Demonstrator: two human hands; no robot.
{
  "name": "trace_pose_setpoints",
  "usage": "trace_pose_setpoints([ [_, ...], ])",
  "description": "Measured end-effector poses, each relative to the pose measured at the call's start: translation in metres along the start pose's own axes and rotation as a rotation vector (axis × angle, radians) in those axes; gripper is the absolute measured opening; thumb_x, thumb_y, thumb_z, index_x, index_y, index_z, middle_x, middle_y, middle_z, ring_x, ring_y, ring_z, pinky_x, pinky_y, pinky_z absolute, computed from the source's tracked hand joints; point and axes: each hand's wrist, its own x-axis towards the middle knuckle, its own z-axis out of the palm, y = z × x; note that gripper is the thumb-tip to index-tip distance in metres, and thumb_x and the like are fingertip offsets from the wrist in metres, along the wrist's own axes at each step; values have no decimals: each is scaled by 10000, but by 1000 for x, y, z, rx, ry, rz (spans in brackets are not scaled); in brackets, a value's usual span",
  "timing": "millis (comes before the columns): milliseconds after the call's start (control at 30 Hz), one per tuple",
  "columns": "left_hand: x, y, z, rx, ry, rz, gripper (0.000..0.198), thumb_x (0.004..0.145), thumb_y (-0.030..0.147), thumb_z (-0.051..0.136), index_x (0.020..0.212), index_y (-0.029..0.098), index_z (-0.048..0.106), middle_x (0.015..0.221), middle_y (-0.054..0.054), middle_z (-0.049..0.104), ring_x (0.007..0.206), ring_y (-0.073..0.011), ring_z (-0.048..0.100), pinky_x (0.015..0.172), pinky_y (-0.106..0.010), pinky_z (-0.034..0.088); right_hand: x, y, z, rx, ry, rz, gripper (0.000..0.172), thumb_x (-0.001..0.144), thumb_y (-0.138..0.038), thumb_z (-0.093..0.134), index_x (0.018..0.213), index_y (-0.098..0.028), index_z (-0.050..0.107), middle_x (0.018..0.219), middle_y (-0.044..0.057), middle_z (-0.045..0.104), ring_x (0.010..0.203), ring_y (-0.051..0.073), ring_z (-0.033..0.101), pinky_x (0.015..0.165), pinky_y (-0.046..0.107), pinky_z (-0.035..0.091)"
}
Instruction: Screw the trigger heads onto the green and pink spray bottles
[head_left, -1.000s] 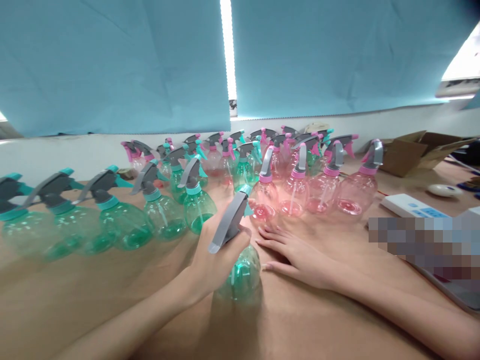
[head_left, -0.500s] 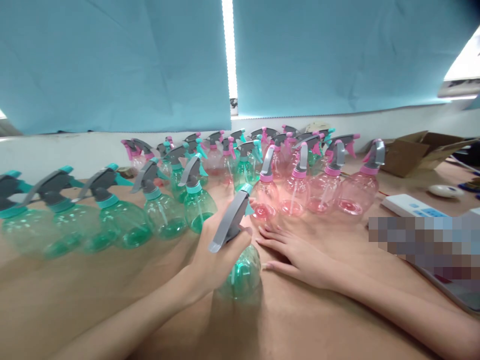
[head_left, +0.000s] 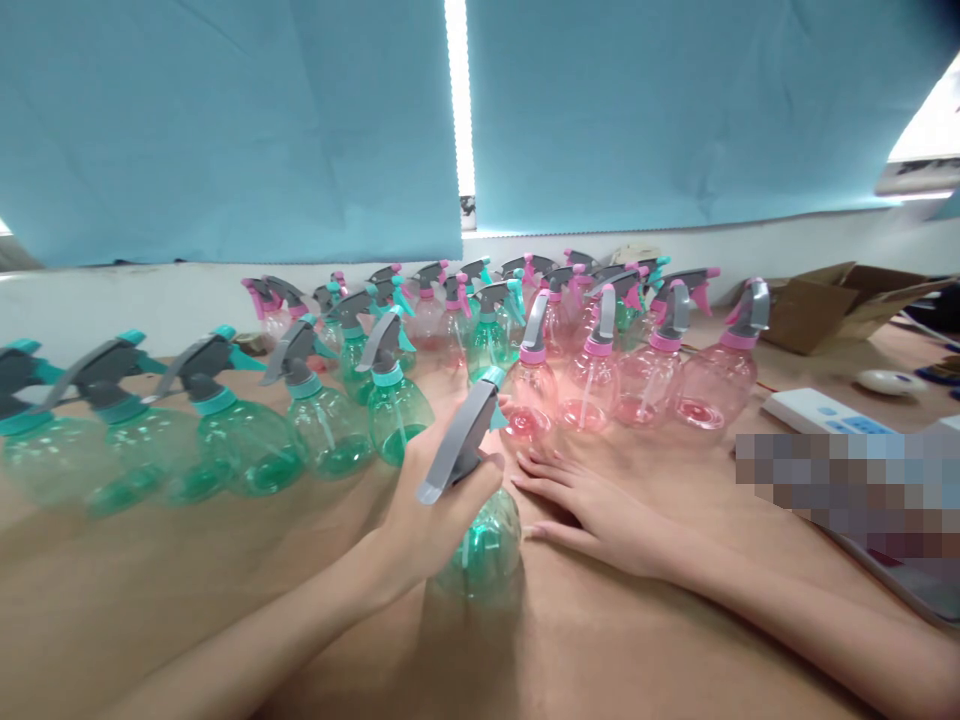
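My left hand (head_left: 442, 500) is wrapped round the neck of a green spray bottle (head_left: 487, 550) with a grey and teal trigger head. That bottle stands upright on the table (head_left: 615, 640) in front of me. Flat on the tabletop, just right of it, lies my right hand (head_left: 585, 505) with its fingers spread and nothing in them. Beyond my right fingertips stands a pink spray bottle (head_left: 531, 400), first of a short row of pink ones. A green spray bottle (head_left: 397, 415) stands behind my left hand, at the end of a row of green ones.
Several more green and pink spray bottles (head_left: 487, 335) crowd the back by the white wall. At the right are an open cardboard box (head_left: 817, 305), a white computer mouse (head_left: 891, 382), a white and blue box (head_left: 829, 412) and a blurred-out patch. Blue blinds (head_left: 225, 130) hang behind.
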Motion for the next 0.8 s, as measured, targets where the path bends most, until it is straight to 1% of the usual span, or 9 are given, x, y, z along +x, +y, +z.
trace_pose_setpoints([
  [100,-1,0,0,3,-6,-16,60,803,179,502,790,231,475,669,37,506,571,-133,448,550,-293,329,0,0,0,11,7,2,626,953,-613,446,1446,-230,484,1506,94,460,1412,308,370,1163,521,284],
  [333,-1,1,1,0,-3,-13,81,796,179,501,764,232,449,679,40,517,584,-132,443,548,-290,327,0,1,0,18,7,-5,628,950,-615,452,1447,-233,484,1510,95,453,1415,314,364,1163,527,283],
  [533,0,1,1,-13,-9,-9,77,796,174,491,782,236,446,658,48,470,559,-128,419,549,-295,322,1,-1,-1,-8,-5,-5,641,958,-606,443,1440,-186,490,1513,116,446,1415,305,366,1167,512,284],
  [800,0,0,1,1,-3,6,79,801,177,494,765,232,450,684,40,517,585,-134,456,562,-298,339,1,0,-1,-3,-7,-8,646,954,-613,444,1445,-195,486,1509,113,454,1415,310,365,1164,506,293],
])
